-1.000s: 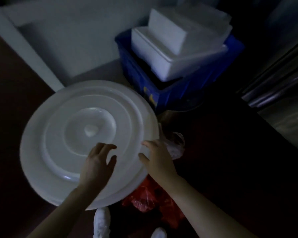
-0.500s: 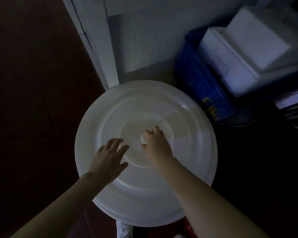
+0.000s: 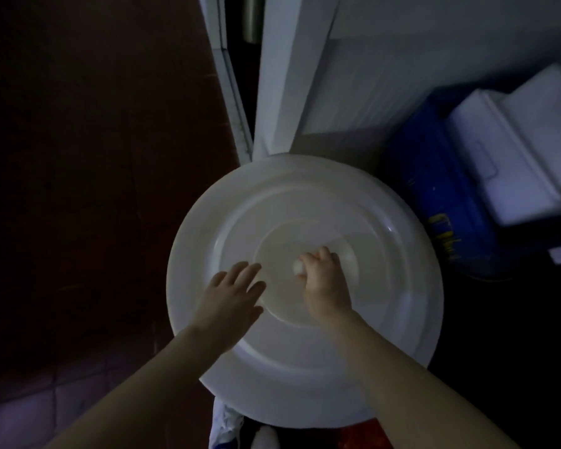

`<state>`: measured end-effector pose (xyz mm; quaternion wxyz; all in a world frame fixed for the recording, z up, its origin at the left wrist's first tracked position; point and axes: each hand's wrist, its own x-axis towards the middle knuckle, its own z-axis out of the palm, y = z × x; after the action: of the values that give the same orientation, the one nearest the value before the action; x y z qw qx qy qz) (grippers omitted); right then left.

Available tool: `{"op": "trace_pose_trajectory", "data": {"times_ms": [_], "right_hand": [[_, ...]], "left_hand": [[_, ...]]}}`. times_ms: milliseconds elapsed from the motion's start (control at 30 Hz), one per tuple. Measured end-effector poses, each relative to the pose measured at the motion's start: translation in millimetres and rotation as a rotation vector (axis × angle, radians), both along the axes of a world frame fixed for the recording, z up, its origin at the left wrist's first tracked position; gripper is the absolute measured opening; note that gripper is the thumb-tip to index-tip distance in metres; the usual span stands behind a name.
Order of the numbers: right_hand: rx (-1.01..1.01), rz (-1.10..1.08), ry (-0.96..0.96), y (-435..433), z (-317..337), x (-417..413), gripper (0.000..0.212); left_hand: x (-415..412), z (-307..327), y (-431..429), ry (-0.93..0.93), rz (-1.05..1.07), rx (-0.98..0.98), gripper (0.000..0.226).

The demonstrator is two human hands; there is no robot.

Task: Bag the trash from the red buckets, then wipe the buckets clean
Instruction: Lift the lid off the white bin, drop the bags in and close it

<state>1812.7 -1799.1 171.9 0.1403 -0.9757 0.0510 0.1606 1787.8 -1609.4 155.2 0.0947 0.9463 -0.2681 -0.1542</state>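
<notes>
The right grip (image 3: 324,280) pinches the small white knob (image 3: 298,266) at the middle of the large round white plastic lid (image 3: 305,367). The left grip (image 3: 230,296) lies flat on the lid just left of the right grip, fingers pointing away from the person. Beyond both grips, at the lid's far rim, stands a white door frame (image 3: 282,76). Right of the right grip and farther off, beside the lid, sits a blue plastic crate (image 3: 434,196), with white foam boxes (image 3: 515,157) stacked on it. Left of the left grip spreads the dark tiled floor (image 3: 78,189). Nearer the person than the right grip, a red patch (image 3: 370,431) shows under the lid's near rim.
</notes>
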Motion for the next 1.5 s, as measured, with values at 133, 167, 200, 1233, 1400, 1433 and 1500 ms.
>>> {"op": "trace_pose_trajectory", "data": {"times_ms": [133,167,200,1233,1400,1433,1500], "right_hand": [[0.021,0.094,-0.046,32.4,22.5,-16.9,0.02],[0.039,0.124,-0.057,42.0,29.0,-22.9,0.022],[0.054,0.157,-0.067,52.2,35.1,-30.2,0.024],[0.043,1.217,0.067,385.6,-161.3,-268.4,0.02],[-0.015,1.197,0.086,392.3,-294.9,-261.1,0.019],[-0.029,1.193,0.089,393.0,-321.9,-259.8,0.019],[-0.055,1.177,0.099,393.0,-373.8,-257.7,0.02]], "left_hand": [[-39.0,27.4,29.5,-0.048,0.096,0.009,0.048],[-52.1,34.5,37.9,-0.049,0.128,0.02,0.048],[-66.2,42.3,46.0,-0.052,0.158,0.036,0.048],[-425.5,-130.1,244.6,0.133,0.858,0.04,0.066],[-413.1,-258.0,258.9,0.127,0.791,0.013,0.063],[-409.7,-283.7,261.2,0.135,0.767,0.017,0.063],[-403.6,-332.1,265.0,0.179,0.724,0.032,0.063]]}}
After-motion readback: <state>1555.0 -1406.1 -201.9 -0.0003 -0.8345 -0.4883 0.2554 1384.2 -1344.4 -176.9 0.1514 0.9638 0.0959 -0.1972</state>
